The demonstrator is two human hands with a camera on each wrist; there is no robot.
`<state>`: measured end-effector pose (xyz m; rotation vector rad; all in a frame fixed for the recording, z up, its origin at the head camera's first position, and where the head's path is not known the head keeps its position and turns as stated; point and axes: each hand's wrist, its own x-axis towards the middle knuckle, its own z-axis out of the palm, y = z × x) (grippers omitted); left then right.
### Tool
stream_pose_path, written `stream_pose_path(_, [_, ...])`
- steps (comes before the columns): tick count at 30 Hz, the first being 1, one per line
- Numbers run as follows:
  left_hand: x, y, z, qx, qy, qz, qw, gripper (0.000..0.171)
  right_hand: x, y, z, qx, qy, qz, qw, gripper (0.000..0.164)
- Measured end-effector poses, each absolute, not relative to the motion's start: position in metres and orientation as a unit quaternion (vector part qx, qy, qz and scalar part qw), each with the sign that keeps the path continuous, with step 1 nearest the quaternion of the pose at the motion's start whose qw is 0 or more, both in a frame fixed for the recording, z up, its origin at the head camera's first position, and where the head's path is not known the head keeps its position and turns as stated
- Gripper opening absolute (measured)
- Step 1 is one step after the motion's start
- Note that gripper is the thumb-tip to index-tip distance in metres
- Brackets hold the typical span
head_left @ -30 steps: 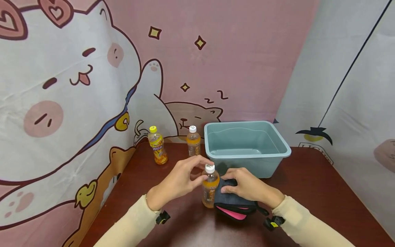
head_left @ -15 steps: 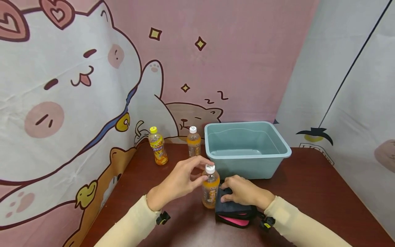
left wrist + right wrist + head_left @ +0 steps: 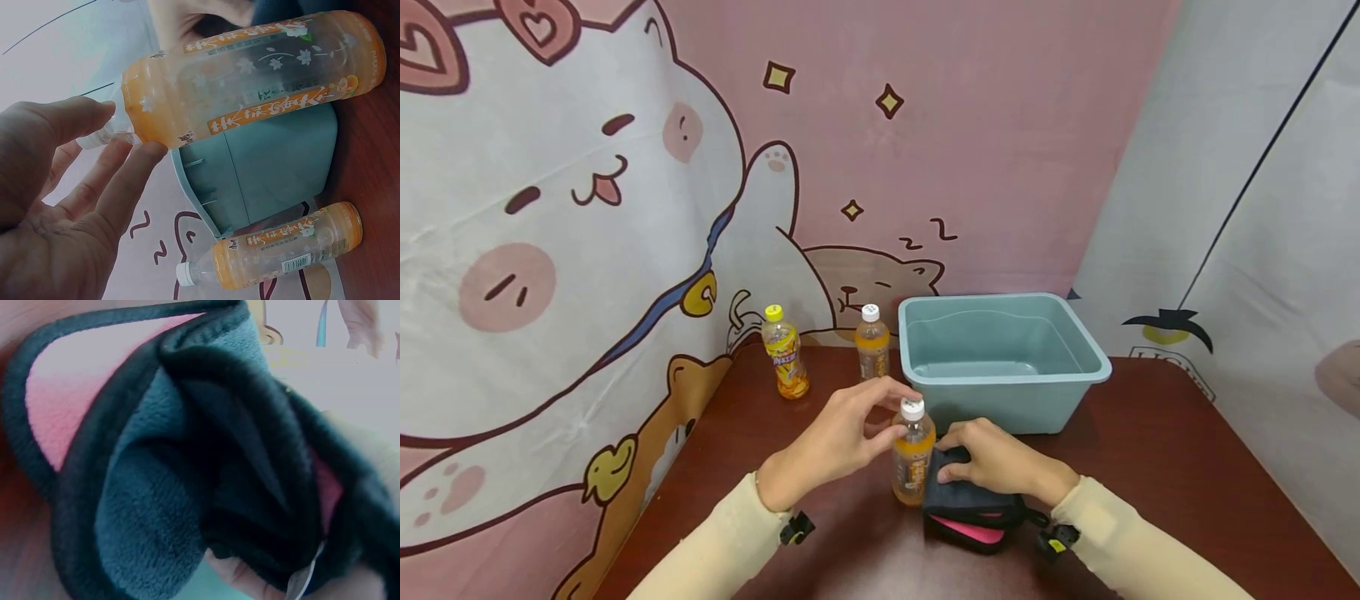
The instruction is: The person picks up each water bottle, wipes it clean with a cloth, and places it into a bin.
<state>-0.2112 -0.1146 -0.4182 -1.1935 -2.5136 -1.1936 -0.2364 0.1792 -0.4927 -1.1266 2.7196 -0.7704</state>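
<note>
Bottle (image 3: 913,467) with the white cap and orange bands stood upright on the dark reddish desk (image 3: 1180,492), pretty much dead centre in front of the person. Left hand (image 3: 842,433) had its thumb and fingers pinched round the neck, just under the cap. Right hand (image 3: 996,458) was a little way off from the left one, gripping the top of a folded dark blue-grey cloth (image 3: 964,502) with black edging and a bright pink layer poking out underneath. Cloth sat just beside the bottle's base, couldn't tell if they touched. Right wrist view got right up on the fuzzy fabric, with a deep fold gaping and a bit of finger at its lower edge.

Behind all that was a pale teal tub (image 3: 1007,408), with a matching white-capped bottle (image 3: 872,358) next to its left side. Further left stood a yellow-capped bottle (image 3: 785,362) with some orange stuff at the bottom. Backdrop (image 3: 1000,150) was pink and white, covered in cartoon cats.
</note>
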Motion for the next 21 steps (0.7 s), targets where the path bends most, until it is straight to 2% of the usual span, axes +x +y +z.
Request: stream_pose_path(21, [-0.21,-0.114,-0.417,-0.398,-0.829,-0.388,0.066,0.047,-0.227,0.188,-0.445,-0.363,0.876,-0.312,-0.062,0.041])
